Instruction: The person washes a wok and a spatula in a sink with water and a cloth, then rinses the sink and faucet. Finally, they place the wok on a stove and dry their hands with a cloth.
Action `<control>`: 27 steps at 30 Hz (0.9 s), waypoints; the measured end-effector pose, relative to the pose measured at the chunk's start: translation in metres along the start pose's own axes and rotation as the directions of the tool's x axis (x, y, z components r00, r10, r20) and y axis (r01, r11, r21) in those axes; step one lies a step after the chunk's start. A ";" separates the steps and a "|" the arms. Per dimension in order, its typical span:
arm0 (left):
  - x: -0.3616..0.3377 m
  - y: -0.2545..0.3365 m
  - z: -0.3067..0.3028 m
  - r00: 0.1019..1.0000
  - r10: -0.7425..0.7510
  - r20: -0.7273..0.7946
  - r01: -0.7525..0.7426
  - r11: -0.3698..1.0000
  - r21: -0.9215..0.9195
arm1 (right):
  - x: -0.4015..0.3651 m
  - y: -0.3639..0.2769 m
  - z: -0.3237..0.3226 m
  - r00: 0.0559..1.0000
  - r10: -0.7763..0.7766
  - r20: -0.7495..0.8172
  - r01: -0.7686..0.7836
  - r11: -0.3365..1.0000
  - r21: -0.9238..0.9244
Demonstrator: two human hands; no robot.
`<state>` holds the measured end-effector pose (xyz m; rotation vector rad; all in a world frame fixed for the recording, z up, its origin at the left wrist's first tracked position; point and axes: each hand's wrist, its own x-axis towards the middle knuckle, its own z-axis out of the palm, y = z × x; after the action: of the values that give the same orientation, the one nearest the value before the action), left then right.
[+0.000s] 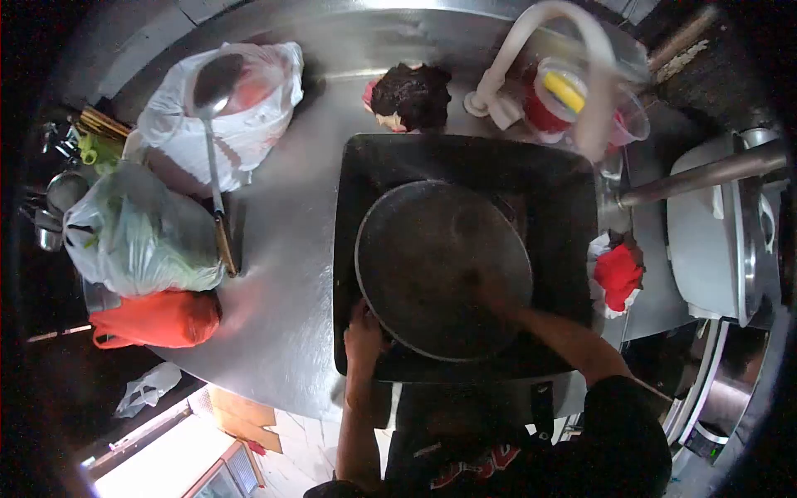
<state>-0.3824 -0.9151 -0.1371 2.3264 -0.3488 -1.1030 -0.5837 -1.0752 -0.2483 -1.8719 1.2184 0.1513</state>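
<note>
A large round dark pan (pixel 440 249) lies inside a black square sink (pixel 564 191). At the pan's lower left edge, my left hand (pixel 364 336) has its fingers closed on the rim. My right hand (pixel 490 295) reaches into the pan over its inner surface. Motion smears its fingers, and I cannot make out whether it holds anything. Behind the sink, a pale curved faucet (pixel 594 66) arches over the right corner.
On the steel counter (pixel 282 290) at left are a ladle (pixel 214 166), a white plastic bag (pixel 178 100), a bag of greens (pixel 149 232) and a red bag (pixel 158 319). Dark crumpled cloth (pixel 415 95) sits behind the sink; red-and-white cloth (pixel 618 270) and a white lidded container (pixel 706 232) are right.
</note>
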 end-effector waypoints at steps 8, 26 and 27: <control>0.024 -0.043 0.020 0.991 0.127 0.033 -0.131 0.919 0.371 | 0.000 0.025 -0.044 0.951 -0.140 -0.277 0.190 0.968 0.165; 0.005 -0.037 0.018 0.967 0.254 -0.012 -0.223 0.869 0.441 | 0.067 -0.125 -0.199 0.960 -0.074 -0.269 0.279 0.274 0.920; -0.002 -0.034 0.020 0.932 0.361 0.006 -0.303 0.774 0.556 | 0.072 -0.124 -0.201 0.934 -0.144 -0.327 0.356 0.297 0.886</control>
<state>-0.3990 -0.8938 -0.1655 2.6423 -1.1260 -0.7650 -0.5161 -1.2514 -0.0883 -0.9524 0.7655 -0.8091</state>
